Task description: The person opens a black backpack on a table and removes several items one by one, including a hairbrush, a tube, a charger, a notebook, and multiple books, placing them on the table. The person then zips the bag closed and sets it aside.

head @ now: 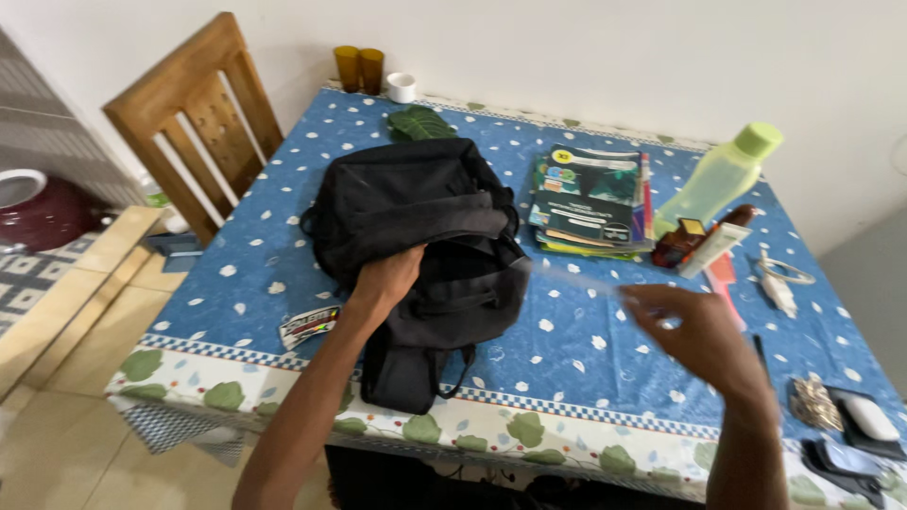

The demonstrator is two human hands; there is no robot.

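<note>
A black backpack [416, 208] lies on a table covered by a blue cloth with white spots [586, 359]. My left hand [385, 279] grips the fabric at the bag's front opening. My right hand [699, 335] hovers over the cloth to the right of the bag. It pinches a thin clear strip [576, 279], possibly a ruler, that points left toward the bag and is blurred by motion. Behind the strip sits a stack of books [590, 203].
A pale green bottle [718, 179], a small brown bottle [678, 244] and a white tube [713, 250] lie at the right. Further right are a white cable [779, 288] and dark cases [864, 420]. Cups [359, 68] stand at the back, a wooden chair [198, 123] on the left, and a small packet [309, 326] near the bag.
</note>
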